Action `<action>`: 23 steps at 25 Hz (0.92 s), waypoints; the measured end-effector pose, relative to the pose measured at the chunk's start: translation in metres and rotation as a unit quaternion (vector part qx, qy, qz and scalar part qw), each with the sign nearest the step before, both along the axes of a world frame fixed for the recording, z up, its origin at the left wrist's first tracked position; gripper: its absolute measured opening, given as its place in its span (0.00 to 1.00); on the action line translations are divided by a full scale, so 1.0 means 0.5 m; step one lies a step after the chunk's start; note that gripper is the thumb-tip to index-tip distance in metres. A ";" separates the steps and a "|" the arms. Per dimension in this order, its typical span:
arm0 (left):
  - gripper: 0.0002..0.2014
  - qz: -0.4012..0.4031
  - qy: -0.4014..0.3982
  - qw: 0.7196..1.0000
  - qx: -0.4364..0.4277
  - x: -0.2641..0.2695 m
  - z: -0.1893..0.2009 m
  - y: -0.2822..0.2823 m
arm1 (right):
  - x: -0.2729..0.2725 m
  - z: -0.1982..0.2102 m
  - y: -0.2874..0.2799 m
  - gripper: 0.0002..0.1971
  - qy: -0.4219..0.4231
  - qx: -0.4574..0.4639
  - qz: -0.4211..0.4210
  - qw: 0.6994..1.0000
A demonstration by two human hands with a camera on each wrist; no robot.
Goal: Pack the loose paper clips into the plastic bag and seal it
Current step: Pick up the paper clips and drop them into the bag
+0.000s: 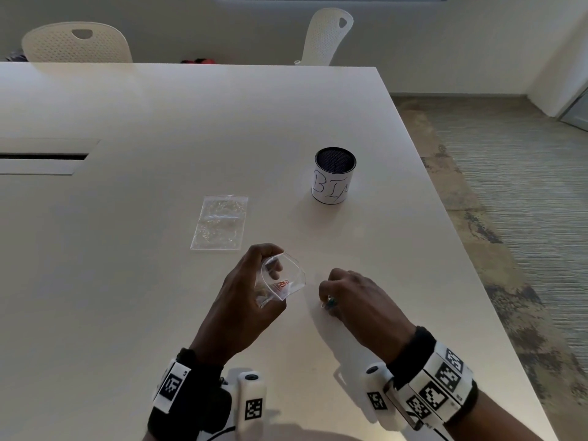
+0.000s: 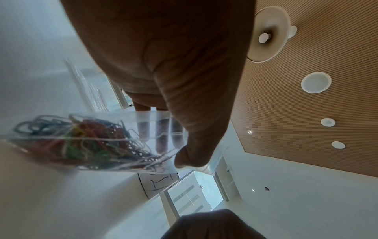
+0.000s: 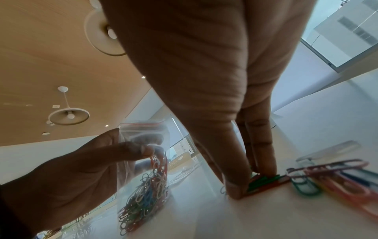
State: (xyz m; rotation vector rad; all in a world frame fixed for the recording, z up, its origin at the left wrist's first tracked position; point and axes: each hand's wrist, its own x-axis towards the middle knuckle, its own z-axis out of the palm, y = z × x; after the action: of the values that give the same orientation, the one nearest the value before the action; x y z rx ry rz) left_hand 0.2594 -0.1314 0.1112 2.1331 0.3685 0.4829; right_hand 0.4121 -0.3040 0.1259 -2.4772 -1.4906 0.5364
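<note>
Step, clip pickup: right hand [image 3: 235,129] pinching loose paper clips [image 3: 266,181] on table [image 1: 159,281]; lift cleanly toward plastic bag [image 3: 143,161] mouth pinched open by left hand [image 3: 67,174].

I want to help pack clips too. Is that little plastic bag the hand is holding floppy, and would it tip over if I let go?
Probably floppy: the plastic bag bends where the left hand pinches it. It would likely flop over, since the paper clips bunch loosely at its bottom.

Black wristbands [image 1: 410,348] under white camera mounts [image 1: 442,389] printed with black square markers.
</note>
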 end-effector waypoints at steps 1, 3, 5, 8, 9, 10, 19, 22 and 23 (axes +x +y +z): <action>0.35 0.000 0.000 1.000 0.000 0.000 0.000 0.000 | 0.000 0.002 -0.001 0.04 -0.007 -0.001 0.004 1.000; 0.35 0.001 0.001 1.000 -0.001 -0.001 0.000 0.000 | 0.001 0.007 0.001 0.03 -0.013 -0.010 0.016 1.000; 0.35 0.000 0.000 1.000 0.001 0.000 -0.001 -0.001 | 0.000 0.013 0.005 0.03 -0.014 -0.022 0.028 0.999; 0.35 0.001 -0.002 1.000 -0.003 0.000 0.000 -0.002 | 0.003 0.011 0.014 0.03 -0.032 -0.028 0.031 0.999; 0.35 0.003 -0.002 1.000 -0.005 -0.001 0.000 -0.002 | 0.004 0.009 0.017 0.04 -0.041 -0.027 0.030 0.998; 0.35 0.004 -0.001 1.000 -0.007 -0.003 0.000 -0.002 | 0.006 0.007 0.019 0.05 -0.046 -0.024 0.029 0.998; 0.33 0.010 -0.001 1.000 -0.014 -0.006 0.005 -0.004 | 0.058 0.000 0.001 0.05 0.097 0.088 -0.072 0.989; 0.34 0.010 0.009 1.000 -0.010 -0.006 0.005 -0.004 | 0.065 0.031 -0.017 0.03 0.265 0.179 -0.160 0.934; 0.34 0.010 0.011 1.000 -0.008 -0.005 0.004 -0.004 | 0.059 0.047 -0.021 0.03 0.313 0.200 -0.171 0.912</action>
State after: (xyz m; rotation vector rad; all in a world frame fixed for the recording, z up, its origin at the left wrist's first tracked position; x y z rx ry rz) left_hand 0.2571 -0.1332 0.1130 2.1221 0.4054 0.4667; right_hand 0.4415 -0.3145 0.1492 -1.9156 -0.7956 0.7679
